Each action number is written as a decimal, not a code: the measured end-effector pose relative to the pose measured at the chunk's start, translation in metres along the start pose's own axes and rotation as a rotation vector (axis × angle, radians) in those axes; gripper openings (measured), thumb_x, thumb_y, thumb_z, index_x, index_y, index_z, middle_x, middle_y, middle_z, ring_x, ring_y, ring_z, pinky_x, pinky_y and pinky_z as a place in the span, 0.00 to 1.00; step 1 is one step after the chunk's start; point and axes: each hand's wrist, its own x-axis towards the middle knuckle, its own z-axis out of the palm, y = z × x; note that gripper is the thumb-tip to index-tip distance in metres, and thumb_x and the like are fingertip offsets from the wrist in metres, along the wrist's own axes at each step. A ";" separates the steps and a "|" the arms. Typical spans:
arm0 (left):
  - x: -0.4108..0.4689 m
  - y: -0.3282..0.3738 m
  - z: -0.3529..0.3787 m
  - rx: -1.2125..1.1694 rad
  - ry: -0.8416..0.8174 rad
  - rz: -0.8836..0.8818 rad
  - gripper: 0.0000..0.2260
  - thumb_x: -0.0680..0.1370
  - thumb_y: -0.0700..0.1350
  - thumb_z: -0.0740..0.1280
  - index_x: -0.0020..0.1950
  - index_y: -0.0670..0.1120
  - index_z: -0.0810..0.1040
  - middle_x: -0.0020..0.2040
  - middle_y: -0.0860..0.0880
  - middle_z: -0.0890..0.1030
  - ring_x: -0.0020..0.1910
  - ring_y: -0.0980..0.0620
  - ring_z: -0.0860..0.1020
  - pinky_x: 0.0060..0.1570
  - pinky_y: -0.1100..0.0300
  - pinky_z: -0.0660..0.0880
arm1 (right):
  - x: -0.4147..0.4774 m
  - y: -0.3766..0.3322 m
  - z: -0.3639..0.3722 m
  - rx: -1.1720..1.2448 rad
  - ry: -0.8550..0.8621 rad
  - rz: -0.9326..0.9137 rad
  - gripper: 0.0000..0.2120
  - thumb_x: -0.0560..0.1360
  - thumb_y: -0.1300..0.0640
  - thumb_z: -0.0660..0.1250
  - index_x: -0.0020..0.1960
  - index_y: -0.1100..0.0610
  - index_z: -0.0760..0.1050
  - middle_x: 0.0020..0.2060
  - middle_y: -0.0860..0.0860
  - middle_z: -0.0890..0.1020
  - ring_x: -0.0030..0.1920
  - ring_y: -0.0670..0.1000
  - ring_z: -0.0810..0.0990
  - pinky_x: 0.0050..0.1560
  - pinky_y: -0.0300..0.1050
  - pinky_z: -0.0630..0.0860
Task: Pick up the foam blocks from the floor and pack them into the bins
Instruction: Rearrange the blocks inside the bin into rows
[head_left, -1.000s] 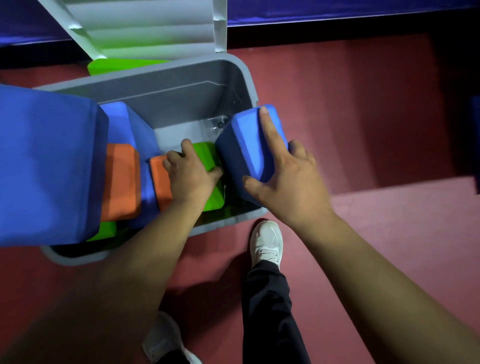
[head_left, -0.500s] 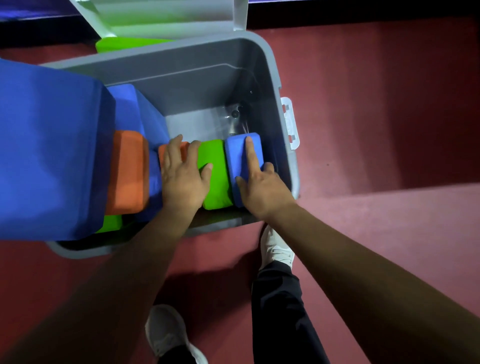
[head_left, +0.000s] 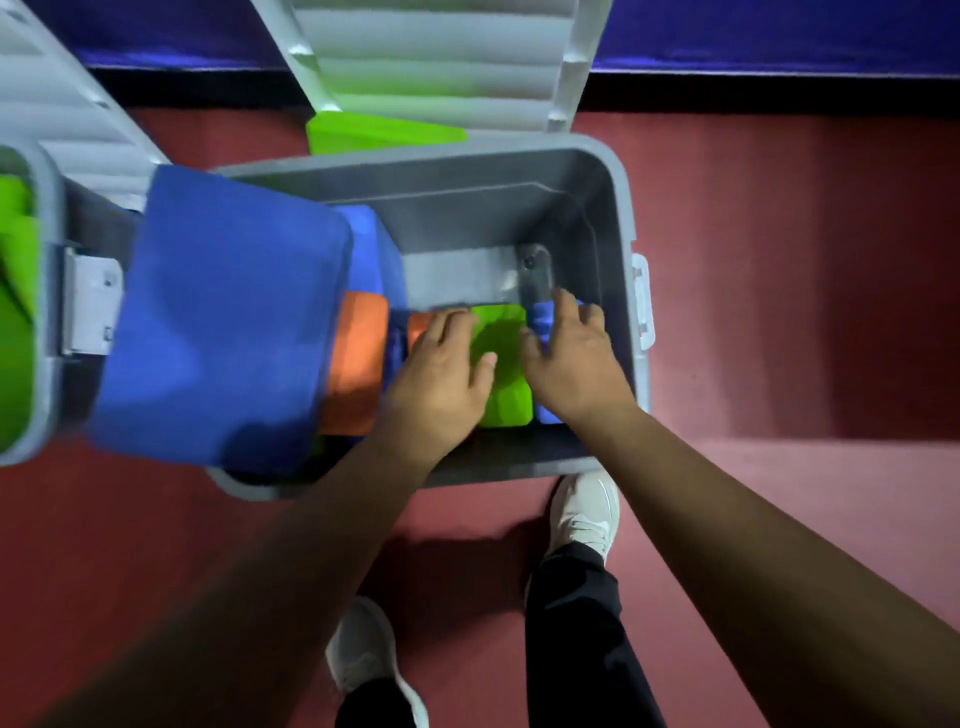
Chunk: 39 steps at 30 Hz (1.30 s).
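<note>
A grey bin (head_left: 618, 208) stands open on the red floor with foam blocks packed along its near side. My left hand (head_left: 441, 369) lies flat on a small orange block (head_left: 418, 327) and the edge of a green block (head_left: 504, 374). My right hand (head_left: 571, 358) presses with spread fingers on a small blue block (head_left: 540, 319) set against the bin's right wall. A larger orange block (head_left: 356, 364) and a blue block (head_left: 371, 249) sit further left. A big blue block (head_left: 223, 322) leans over the bin's left rim.
The bin's grey lid (head_left: 441, 57) stands open behind it, with a green block (head_left: 374, 132) on the floor beneath. A second grey bin (head_left: 49, 312) holding green foam sits at the far left. My white shoes (head_left: 584, 514) stand just in front of the bin.
My right hand lowered the small blue block into the bin beside the green one and now presses on it. The left hand stayed on the orange and green blocks.
</note>
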 end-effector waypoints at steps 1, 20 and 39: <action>-0.004 0.011 -0.023 -0.044 0.028 0.033 0.21 0.76 0.52 0.58 0.61 0.41 0.75 0.61 0.43 0.76 0.61 0.45 0.76 0.65 0.51 0.69 | -0.005 -0.019 -0.005 0.074 0.028 -0.025 0.24 0.81 0.52 0.62 0.73 0.60 0.64 0.64 0.62 0.70 0.64 0.64 0.70 0.63 0.50 0.66; -0.040 -0.103 -0.176 -0.168 0.409 -0.504 0.35 0.63 0.68 0.75 0.60 0.48 0.72 0.56 0.50 0.79 0.56 0.50 0.79 0.55 0.50 0.76 | -0.063 -0.152 0.079 0.779 -0.254 0.002 0.20 0.77 0.52 0.69 0.68 0.49 0.75 0.57 0.45 0.83 0.57 0.45 0.82 0.62 0.49 0.77; 0.012 0.029 -0.093 -0.606 0.309 -0.631 0.20 0.83 0.55 0.57 0.58 0.40 0.77 0.53 0.41 0.81 0.53 0.41 0.80 0.56 0.53 0.74 | -0.055 -0.111 -0.127 0.677 0.272 -0.169 0.45 0.67 0.43 0.77 0.76 0.36 0.54 0.66 0.36 0.73 0.66 0.44 0.75 0.65 0.54 0.74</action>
